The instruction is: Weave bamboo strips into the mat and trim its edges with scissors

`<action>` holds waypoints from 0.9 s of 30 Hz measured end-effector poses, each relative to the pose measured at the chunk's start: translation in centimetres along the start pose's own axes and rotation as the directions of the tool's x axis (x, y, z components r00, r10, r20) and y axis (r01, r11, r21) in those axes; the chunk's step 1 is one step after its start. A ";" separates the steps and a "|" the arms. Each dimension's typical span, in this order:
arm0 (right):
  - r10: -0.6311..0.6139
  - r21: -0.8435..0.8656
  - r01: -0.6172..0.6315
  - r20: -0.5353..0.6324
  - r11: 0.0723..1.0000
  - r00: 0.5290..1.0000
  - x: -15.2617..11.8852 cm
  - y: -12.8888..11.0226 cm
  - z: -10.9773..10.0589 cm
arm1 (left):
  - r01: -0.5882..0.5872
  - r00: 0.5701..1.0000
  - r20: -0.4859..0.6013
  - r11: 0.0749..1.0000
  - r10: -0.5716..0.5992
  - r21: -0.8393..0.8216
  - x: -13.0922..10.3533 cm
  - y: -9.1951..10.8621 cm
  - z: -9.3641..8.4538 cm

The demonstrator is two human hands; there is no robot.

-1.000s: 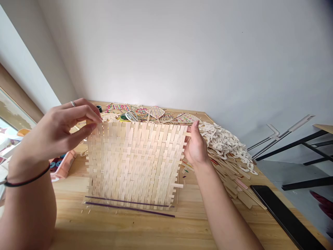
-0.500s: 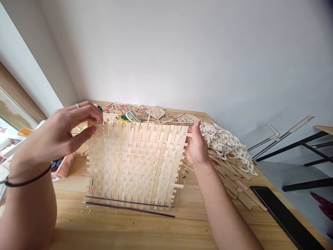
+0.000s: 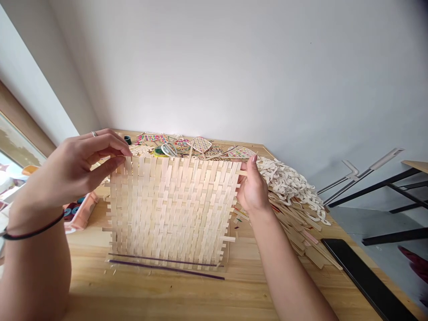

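A pale woven mat (image 3: 174, 209) of flat strips stands upright, its lower edge by the wooden table. Thumb and fingers of my left hand (image 3: 90, 162) pinch its top left corner. At the top right edge, my right hand (image 3: 252, 185) grips the mat, thumb up, with the other fingers partly hidden behind it. Strip ends stick out along both sides. A dark purple strip (image 3: 167, 269) lies in front of the mat's lower edge, and a thinner one (image 3: 160, 258) runs across just above it.
Behind the mat lie colourful woven pieces (image 3: 199, 144) and a tape roll (image 3: 169, 149). To the right are a heap of white cord (image 3: 287, 180), loose flat strips (image 3: 301, 232) and a black phone (image 3: 364, 276). An orange tray (image 3: 85, 211) sits at left.
My left hand has shifted slightly left with the mat's corner, and the mat's left side now spreads wider. My right hand has hardly moved.
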State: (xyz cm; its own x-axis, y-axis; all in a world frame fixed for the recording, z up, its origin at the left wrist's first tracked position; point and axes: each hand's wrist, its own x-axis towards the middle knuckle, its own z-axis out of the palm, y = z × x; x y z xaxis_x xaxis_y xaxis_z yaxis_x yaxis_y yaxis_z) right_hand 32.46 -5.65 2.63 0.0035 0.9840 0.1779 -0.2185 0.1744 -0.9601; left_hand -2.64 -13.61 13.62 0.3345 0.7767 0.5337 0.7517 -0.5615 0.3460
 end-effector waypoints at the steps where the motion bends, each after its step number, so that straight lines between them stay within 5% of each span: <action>1: -0.001 -0.008 0.001 0.008 1.000 1.000 0.0 0.0 0.0 | -0.005 1.000 -0.004 1.000 0.005 -0.006 0.0 0.1 0.0; 12: 0.028 0.003 -0.028 0.022 1.000 0.999 -0.1 -0.1 0.1 | 0.000 0.989 -0.146 0.971 -0.036 -0.239 -0.2 0.4 0.2; 23: 0.000 -0.008 0.000 0.001 1.000 1.000 0.1 0.3 -0.3 | 0.147 0.985 -0.029 0.922 -0.168 -0.359 0.2 0.0 0.0; 27: 0.005 -0.005 -0.005 -0.009 1.000 1.000 0.2 0.5 -0.3 | 0.056 0.994 -0.066 0.906 -0.092 -0.420 0.2 -1.2 0.0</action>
State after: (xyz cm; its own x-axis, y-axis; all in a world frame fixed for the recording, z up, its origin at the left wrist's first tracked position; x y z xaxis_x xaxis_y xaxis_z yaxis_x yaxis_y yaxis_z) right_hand 32.66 -5.40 2.06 0.0115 0.9851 0.1713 -0.2139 0.1698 -0.9620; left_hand -3.42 -12.79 13.31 0.2255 0.8046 0.5494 0.4612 -0.5848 0.6672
